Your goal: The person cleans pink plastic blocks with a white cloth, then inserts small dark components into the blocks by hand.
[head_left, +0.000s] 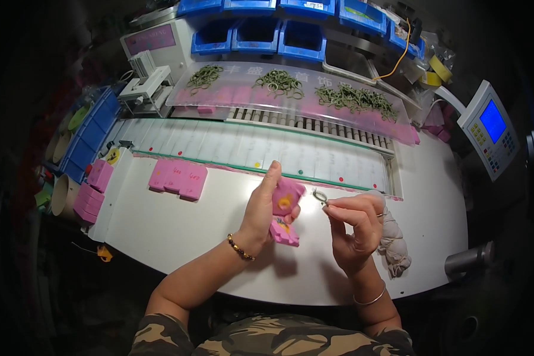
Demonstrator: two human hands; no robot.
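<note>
Near the middle of the white worktop, my left hand [261,207] grips a pink block in two parts: an upper piece [289,194] with a yellow spot and a lower piece [285,234] below it. Just to the right, my right hand [355,228] pinches a small pale-green ring [320,196] between thumb and finger, apart from the block. A crumpled grey cloth [396,258] lies beside my right hand.
Pink blocks [178,178] sit at left. Behind stand a segmented strip [213,139], a translucent tray [231,89] with green ring piles, blue bins [255,38] and a white press [145,92]. A keypad display [489,127] and metal cylinder [466,258] are at right.
</note>
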